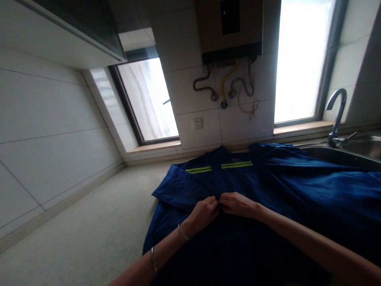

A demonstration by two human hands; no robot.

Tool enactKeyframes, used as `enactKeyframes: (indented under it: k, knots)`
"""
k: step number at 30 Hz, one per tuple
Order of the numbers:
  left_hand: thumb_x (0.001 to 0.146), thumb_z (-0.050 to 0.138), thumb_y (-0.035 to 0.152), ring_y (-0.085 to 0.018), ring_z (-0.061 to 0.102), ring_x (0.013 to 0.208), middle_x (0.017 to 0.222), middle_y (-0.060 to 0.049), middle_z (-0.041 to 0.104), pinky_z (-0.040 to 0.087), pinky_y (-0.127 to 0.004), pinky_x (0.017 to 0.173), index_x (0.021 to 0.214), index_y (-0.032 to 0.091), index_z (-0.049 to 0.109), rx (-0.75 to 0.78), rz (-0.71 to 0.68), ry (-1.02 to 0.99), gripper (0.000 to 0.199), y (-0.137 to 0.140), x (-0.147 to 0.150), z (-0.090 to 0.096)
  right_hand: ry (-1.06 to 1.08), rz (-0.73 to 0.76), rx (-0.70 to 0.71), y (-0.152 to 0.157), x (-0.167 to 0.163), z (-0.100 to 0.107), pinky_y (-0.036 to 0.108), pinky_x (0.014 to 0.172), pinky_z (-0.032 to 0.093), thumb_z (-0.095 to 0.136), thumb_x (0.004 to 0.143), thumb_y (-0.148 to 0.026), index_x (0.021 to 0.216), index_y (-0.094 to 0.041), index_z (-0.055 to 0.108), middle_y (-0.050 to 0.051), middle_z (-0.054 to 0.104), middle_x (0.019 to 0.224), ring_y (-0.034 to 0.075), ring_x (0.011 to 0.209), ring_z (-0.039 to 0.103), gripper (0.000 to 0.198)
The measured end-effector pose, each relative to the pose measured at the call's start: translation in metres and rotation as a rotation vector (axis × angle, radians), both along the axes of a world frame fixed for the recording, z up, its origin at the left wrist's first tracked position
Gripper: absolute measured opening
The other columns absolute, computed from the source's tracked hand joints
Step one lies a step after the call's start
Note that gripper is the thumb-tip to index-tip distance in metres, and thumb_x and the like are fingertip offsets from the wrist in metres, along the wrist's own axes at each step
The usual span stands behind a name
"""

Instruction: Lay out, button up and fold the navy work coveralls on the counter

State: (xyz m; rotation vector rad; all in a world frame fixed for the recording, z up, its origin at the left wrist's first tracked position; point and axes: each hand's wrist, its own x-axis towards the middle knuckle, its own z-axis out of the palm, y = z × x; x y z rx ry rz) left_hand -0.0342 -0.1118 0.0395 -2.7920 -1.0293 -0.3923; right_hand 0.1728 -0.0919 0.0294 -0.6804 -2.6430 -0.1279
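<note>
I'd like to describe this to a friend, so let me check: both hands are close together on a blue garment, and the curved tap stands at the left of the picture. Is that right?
Not quite: the head view shows the curved tap at the right. The left hand and right hand are close together on the blue garment.

The left forearm (166,248) slants up from lower left, the right forearm (297,232) from lower right. The left hand (201,214) and right hand (238,204) nearly meet, backs up, fingers (227,196) curled in a pinch; the fingertips are partly hidden.
</note>
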Motion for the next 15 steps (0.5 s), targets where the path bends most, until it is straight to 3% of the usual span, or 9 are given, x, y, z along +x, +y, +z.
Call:
enactKeyframes:
  k: [8, 12, 15]
  knots:
    - [0.088, 0.045, 0.017, -0.016, 0.057, 0.081, 0.09, -0.004, 0.058, 0.047, -0.026, 0.073, 0.089, 0.015, 0.054, 0.016, 0.009, 0.025, 0.009, 0.0, -0.001, -0.003, 0.034, 0.034, -0.027, -0.002, 0.0, 0.0, 0.024, 0.072, 0.045, 0.043, 0.091, -0.024, 0.099, -0.016, 0.061, 0.006, 0.06, 0.089, 0.013, 0.079, 0.056, 0.021]
    - [0.088, 0.046, 0.018, -0.015, 0.057, 0.077, 0.089, -0.004, 0.059, 0.046, -0.025, 0.069, 0.089, 0.016, 0.056, -0.007, 0.068, -0.073, 0.011, -0.001, 0.0, -0.001, 0.256, 0.078, -0.134, -0.003, 0.007, 0.004, 0.024, 0.079, 0.046, 0.049, 0.087, -0.024, 0.116, -0.019, 0.057, 0.007, 0.059, 0.102, 0.014, 0.09, 0.057, 0.03]
    - [0.088, 0.048, 0.024, -0.014, 0.057, 0.076, 0.088, -0.003, 0.061, 0.044, -0.024, 0.069, 0.088, 0.016, 0.06, -0.037, 0.147, -0.272, 0.014, 0.006, -0.013, 0.015, 0.484, 0.003, -0.172, 0.006, 0.017, 0.008, 0.027, 0.082, 0.046, 0.049, 0.088, -0.025, 0.122, -0.019, 0.053, 0.008, 0.057, 0.108, 0.015, 0.094, 0.057, 0.035]
